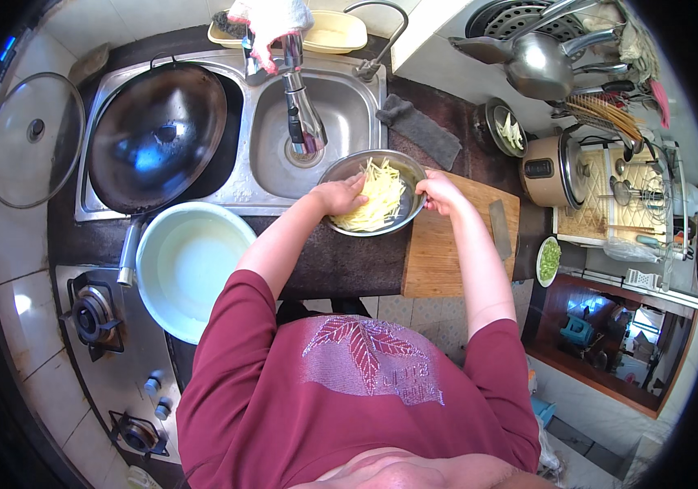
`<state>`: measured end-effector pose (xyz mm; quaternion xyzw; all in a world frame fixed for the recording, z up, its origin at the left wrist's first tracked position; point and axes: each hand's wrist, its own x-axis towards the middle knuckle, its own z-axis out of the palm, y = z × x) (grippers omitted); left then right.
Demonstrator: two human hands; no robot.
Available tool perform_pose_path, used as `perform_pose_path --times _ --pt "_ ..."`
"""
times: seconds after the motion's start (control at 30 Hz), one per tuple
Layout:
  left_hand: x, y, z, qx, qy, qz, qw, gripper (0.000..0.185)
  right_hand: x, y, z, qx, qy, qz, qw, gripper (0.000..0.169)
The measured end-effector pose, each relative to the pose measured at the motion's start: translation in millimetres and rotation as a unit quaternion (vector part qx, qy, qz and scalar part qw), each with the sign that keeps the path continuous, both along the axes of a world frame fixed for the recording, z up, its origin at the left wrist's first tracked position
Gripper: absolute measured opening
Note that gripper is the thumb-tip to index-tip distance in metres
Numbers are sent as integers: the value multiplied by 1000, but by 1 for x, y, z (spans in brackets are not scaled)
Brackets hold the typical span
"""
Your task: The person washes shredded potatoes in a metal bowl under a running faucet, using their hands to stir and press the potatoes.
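Note:
A stainless steel bowl (pixel 414 175) holds pale yellow shreds (pixel 379 198), probably potato. It is held at the front edge of the sink's right basin, above the counter. My right hand (pixel 439 191) grips the bowl's right rim. Over the left rim reaches my left hand (pixel 341 194), laid on the shreds with the thumb apart from the fingers. Some fingertips are hidden among the shreds. Beyond the bowl, the pull-out faucet head (pixel 306 125) points down at the drain; no water is seen running.
A wok (pixel 159 134) covers the left basin (pixel 233 147). A light-blue basin of water (pixel 193 272) stands beside the gas stove (pixel 141 360). At right are a wooden cutting board (pixel 441 244) with a cleaver (pixel 499 229), a plate of chopped greens (pixel 548 261) and a rice cooker (pixel 554 171).

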<state>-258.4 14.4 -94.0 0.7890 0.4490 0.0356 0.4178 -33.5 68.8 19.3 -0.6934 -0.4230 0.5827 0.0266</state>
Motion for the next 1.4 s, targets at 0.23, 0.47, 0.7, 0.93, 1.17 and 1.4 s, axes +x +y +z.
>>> perform_pose_path --times 0.23,0.47,0.7,0.93,1.17,1.4 --pt "1 -2 1 -11 -29 14 999 67 -9 9 10 -3 -31 15 999 12" --pt "1 -6 5 -34 -44 49 997 68 -22 18 19 0 -43 39 998 12" --pt "1 -8 3 -44 -61 64 995 68 -30 26 25 2 -62 62 996 11" --pt "5 -13 0 -42 -98 84 991 67 -45 32 39 -7 -72 87 994 14" --pt "6 -16 -4 -41 -111 97 988 69 -53 36 37 3 -97 100 990 17" --pt "6 -17 -6 -37 -124 112 985 69 -60 39 43 0 -114 114 987 13"
